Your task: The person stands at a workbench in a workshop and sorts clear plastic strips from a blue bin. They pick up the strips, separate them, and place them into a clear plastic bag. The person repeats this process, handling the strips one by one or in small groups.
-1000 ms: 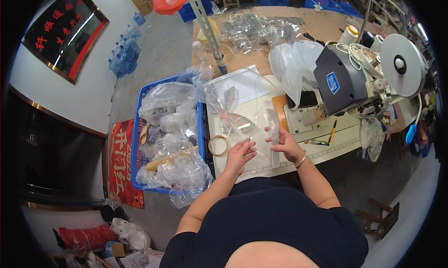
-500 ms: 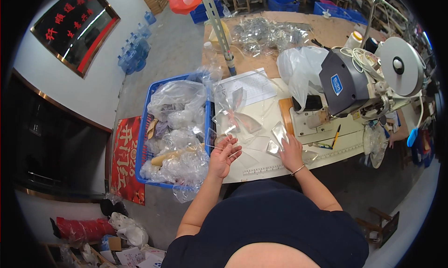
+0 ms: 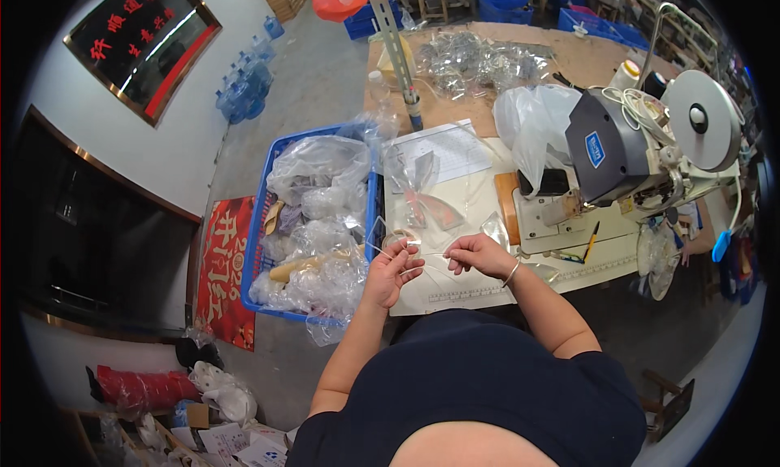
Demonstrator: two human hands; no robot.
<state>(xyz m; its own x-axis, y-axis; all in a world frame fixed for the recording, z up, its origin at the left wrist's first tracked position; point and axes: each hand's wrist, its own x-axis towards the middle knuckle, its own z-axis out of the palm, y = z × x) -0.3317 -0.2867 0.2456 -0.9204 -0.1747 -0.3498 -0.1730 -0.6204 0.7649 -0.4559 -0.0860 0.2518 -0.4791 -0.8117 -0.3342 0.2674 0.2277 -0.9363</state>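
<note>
My left hand [image 3: 392, 278] is above the near left edge of the white work surface, fingers closed around a thin clear plastic strip [image 3: 377, 236] that sticks up past the thumb. To its right my right hand [image 3: 481, 256] is pinched shut, its fingertips pointing at the left hand; what they hold, if anything, is too small or see-through to make out. Ahead of both hands lie clear curved plastic pieces [image 3: 439, 213] with pinkish parts. Beyond the right hand rests a clear plastic piece [image 3: 494, 227], partly covered by that hand.
Left of the table stands a blue basket [image 3: 258, 223] full of bagged items. A sewing machine [image 3: 609, 150] takes up the right side, with a white plastic bag [image 3: 532, 117] beside it. Printed paper [image 3: 447, 146] and a heap of clear pieces [image 3: 487, 60] lie farther back. A yellow pen [image 3: 591, 241] is at right.
My right hand has left the clear piece on the table and moved left, toward the left hand, its fingers now pinched. The left hand keeps its clear strip. The whole view has shifted slightly.
</note>
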